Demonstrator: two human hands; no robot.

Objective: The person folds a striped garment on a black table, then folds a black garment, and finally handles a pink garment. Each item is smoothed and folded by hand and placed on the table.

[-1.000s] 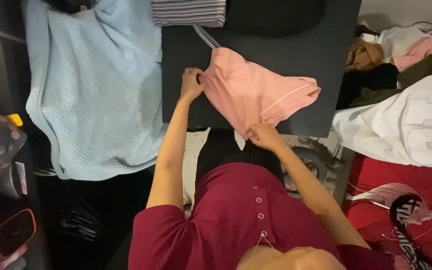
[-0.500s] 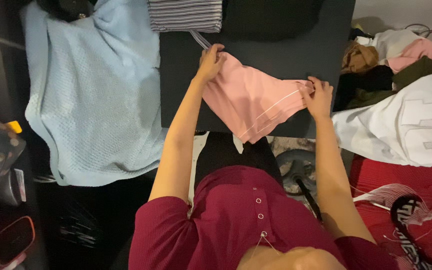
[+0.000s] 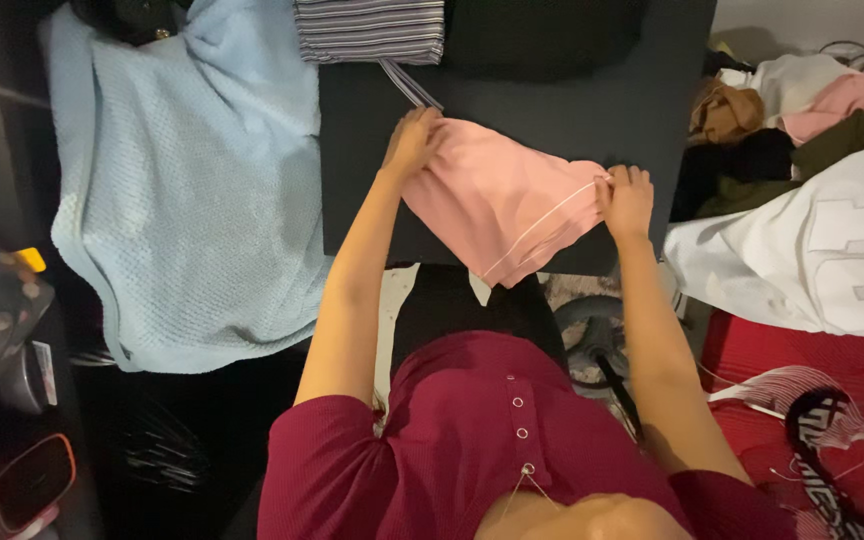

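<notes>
- We keep the pink garment (image 3: 497, 205) flat on the dark table (image 3: 592, 120), pulling both edges evenly
- Our right hand (image 3: 627, 200) pinches its right edge, fingers closed on the cloth
- Our left hand (image 3: 412, 140) grips the far left corner likewise
- The garment stretches between both hands, the striped cloth (image 3: 370, 28) beyond

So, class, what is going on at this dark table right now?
A person in a dark red top stands over a dark flat table with a pink fabric garment with thin white piping spread on it. The left hand grips the garment's upper left corner and the right hand pinches its right edge. A folded striped grey cloth lies at the table's far edge, a pale blue knitted blanket hangs to the left, and a heap of mixed clothes sits to the right.
</notes>
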